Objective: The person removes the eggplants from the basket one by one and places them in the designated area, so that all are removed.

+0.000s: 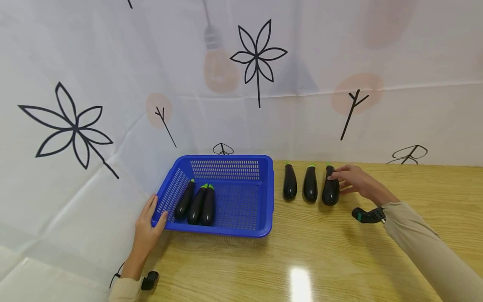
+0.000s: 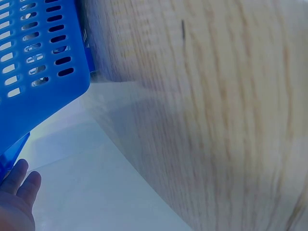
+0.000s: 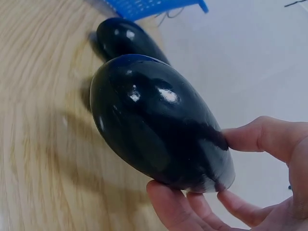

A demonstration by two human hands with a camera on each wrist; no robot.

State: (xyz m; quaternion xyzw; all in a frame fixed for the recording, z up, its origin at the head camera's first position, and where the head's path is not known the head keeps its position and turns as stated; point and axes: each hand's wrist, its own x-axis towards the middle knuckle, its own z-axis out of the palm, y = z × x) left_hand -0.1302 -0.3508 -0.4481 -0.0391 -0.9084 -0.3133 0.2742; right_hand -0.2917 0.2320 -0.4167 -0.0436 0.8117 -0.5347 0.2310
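A: Nearest you is the wooden bench (image 1: 226,268), and your left hand (image 1: 146,230) is at the near-left corner of the blue basket (image 1: 241,232); that grip is spread wide, thumb at the front rim.

B: In the basket's left half you have three eggplants (image 1: 197,206) lying close together, green ends pointing away from you.

A: To the basket's right, your right hand (image 1: 352,179) has its grip round the rightmost eggplant (image 1: 330,191), thumb opposite fingers. Whether that one touches the bench is hard to tell.

B: Between it and the basket lie two more eggplants (image 1: 310,186), apart. Behind hangs your white cloth (image 1: 313,126).
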